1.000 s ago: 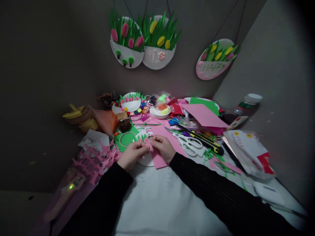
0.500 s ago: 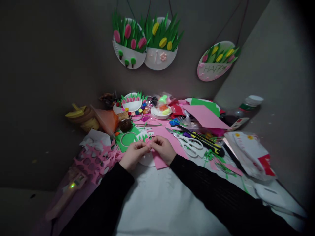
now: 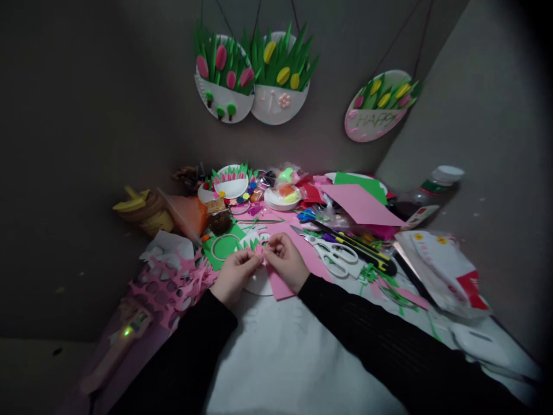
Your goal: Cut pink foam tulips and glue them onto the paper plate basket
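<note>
My left hand (image 3: 237, 273) and my right hand (image 3: 286, 260) meet fingertip to fingertip over the middle of the table. Between them a small pink paper piece (image 3: 260, 250) is pinched; its exact shape is mostly covered by the fingers. Below the hands lies a white paper plate (image 3: 259, 285), with green paper grass (image 3: 244, 242) along its far part. A pink paper sheet (image 3: 281, 283) lies under my right hand. White-handled scissors (image 3: 334, 253) rest to the right of it.
Pink paper scraps (image 3: 166, 283) pile at the left, near a glue gun (image 3: 116, 344) with a lit green light. Box cutters (image 3: 360, 249), a bottle (image 3: 436, 187) and a plastic packet (image 3: 444, 271) stand right. Decorated plates (image 3: 280, 106) hang on the wall behind.
My right hand's fingers have lifted and loosened slightly around the pink piece. My left hand stays nearly in place. The view has shifted a little.
</note>
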Demonstrator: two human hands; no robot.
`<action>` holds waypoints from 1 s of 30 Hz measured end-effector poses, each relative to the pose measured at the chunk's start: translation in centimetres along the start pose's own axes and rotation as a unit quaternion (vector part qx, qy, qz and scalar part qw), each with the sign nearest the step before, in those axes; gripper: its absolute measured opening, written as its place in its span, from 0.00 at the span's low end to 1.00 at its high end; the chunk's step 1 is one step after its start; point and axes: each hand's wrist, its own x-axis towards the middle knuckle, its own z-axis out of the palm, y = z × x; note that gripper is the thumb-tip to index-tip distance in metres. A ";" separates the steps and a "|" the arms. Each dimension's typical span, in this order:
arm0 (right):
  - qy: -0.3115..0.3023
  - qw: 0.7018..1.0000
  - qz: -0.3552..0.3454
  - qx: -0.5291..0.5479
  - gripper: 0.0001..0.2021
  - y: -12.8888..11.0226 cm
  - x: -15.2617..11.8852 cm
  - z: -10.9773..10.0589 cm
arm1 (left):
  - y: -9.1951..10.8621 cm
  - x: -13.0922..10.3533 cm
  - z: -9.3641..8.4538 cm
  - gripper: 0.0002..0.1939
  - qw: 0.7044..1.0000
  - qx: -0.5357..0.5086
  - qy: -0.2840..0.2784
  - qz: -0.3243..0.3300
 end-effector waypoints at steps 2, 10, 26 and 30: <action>-0.001 1.000 -0.024 -0.016 0.08 0.1 0.0 0.0 | -0.1 0.0 0.0 0.17 0.998 0.044 -0.001 0.037; -0.010 0.999 0.005 -0.031 0.03 -0.5 0.0 0.0 | -0.3 0.1 -0.3 0.14 0.982 0.156 0.000 0.110; 0.008 0.997 0.079 0.023 0.07 -0.7 -0.1 0.2 | -0.3 0.0 0.0 0.18 0.997 0.068 0.021 0.034; 0.007 0.995 0.094 0.039 0.08 -1.0 -0.3 0.3 | -0.2 -0.1 0.1 0.17 0.994 0.092 0.026 0.045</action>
